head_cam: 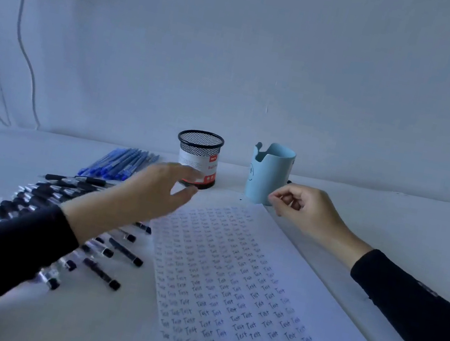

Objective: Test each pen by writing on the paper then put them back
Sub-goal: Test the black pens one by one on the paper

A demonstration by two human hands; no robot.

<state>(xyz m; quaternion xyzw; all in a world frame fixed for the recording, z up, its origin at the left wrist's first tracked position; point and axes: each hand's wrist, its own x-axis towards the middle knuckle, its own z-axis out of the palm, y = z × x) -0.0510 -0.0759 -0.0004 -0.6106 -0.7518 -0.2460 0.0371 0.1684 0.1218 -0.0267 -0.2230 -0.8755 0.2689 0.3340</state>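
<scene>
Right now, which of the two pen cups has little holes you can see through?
The black mesh cup on the left, the one with the red-and-white label. The light blue cup to its right has solid walls.

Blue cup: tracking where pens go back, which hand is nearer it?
Right. The right hand is just right of the blue cup; the left hand hovers leftward, by the mesh holder.

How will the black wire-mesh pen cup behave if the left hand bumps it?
Probably light: the black wire-mesh pen cup is see-through mesh with no pens showing above its rim. It stands upright and taller than wide, so a bump from the left hand might slide or tip it.
</scene>
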